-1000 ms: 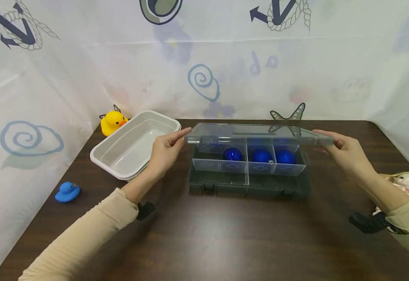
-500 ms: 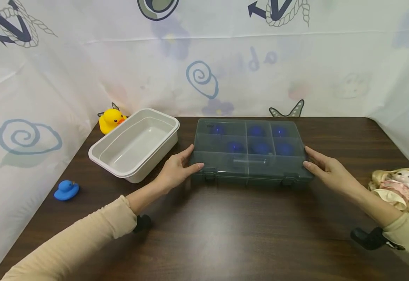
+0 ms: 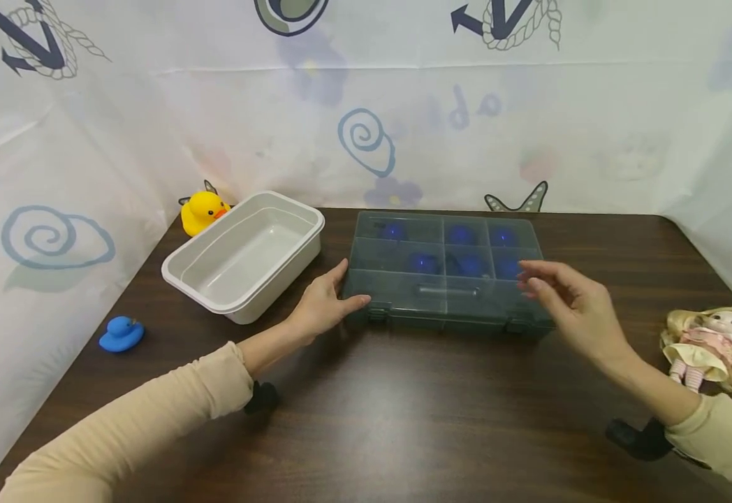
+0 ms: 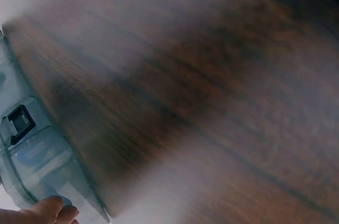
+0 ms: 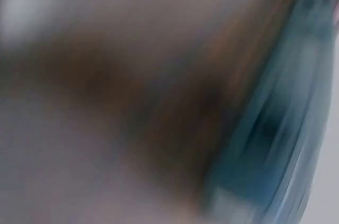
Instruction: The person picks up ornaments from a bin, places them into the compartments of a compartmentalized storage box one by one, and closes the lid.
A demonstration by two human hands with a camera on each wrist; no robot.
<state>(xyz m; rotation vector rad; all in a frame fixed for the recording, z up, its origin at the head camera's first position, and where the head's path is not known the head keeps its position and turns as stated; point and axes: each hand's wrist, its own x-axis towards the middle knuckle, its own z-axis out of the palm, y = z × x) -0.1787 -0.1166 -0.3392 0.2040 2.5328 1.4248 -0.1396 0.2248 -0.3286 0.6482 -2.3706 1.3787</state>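
Note:
A translucent dark-grey divided storage box [image 3: 397,293] lies on the table with its lid down. Several blue balls [image 3: 425,263] show through the lid in the middle and back compartments. My left hand [image 3: 318,304] rests at the box's front left corner, fingers along the side and thumb on the lid near the front edge. In the left wrist view, fingertips [image 4: 50,211] touch the box near a dark latch [image 4: 21,124]. Over the lid's right part is my right hand [image 3: 582,307], fingers loosely bent, holding nothing. The right wrist view is blurred.
An off-white plastic basin [image 3: 240,307] stands left of the box, with a yellow rubber duck [image 3: 202,213] behind it. A blue rubber duck [image 3: 121,334] sits near the table's left edge. At the right lies a blond doll [image 3: 708,346]. Printed curtains [image 3: 246,126] surround the table.
The lid, held up by both hands a second ago, has come down onto the box. My right hand has left the right side and moved left over the lid; the left hand stays at its corner.

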